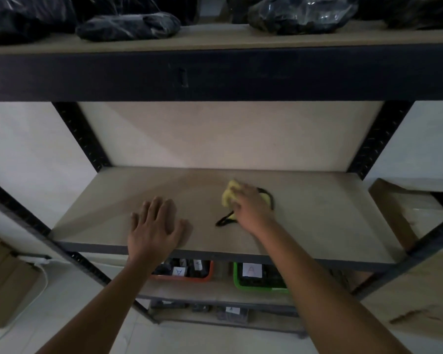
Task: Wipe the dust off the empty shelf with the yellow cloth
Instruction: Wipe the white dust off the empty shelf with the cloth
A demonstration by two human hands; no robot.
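The empty shelf (317, 213) lies bare to its back and side edges. Near its front edge the left hand (155, 226) rests flat, fingers spread, grasping nothing. Toward the shelf's middle, the right hand (251, 206) presses down on the bunched yellow cloth (229, 194).

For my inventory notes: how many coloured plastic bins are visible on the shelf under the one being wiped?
2: an orange bin below the left hand, and a green bin to its right. Others may be hidden behind the arms or shelf board.

Dark plastic-wrapped bundles (128, 26) on the top board; orange bin (184, 273) beside green bin (260, 278) below
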